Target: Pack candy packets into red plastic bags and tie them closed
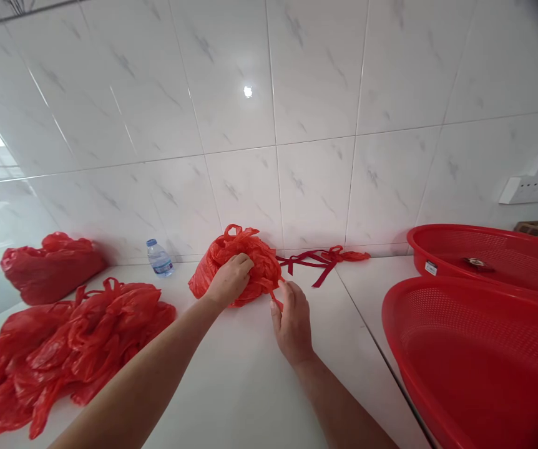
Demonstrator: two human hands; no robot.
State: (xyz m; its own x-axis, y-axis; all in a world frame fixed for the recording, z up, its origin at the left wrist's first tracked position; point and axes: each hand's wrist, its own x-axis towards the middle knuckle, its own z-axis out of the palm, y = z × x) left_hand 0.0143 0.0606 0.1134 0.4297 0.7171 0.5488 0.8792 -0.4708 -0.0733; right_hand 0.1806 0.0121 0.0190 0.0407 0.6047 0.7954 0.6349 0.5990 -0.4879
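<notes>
A bundle of red plastic bags (259,262) lies on the white counter (250,374) against the tiled wall. My left hand (229,279) is closed on the front of the bundle, pressing it down. My right hand (292,324) pinches a thin red strip (276,298) that comes off the bundle's lower right side. A dark red ribbon (320,259) trails from the bundle to the right along the wall.
A heap of loose red bags (72,343) covers the counter's left side, with a stuffed red bag (48,265) behind it. A small water bottle (159,257) stands by the wall. Two red mesh baskets (479,355) (498,255) fill the right.
</notes>
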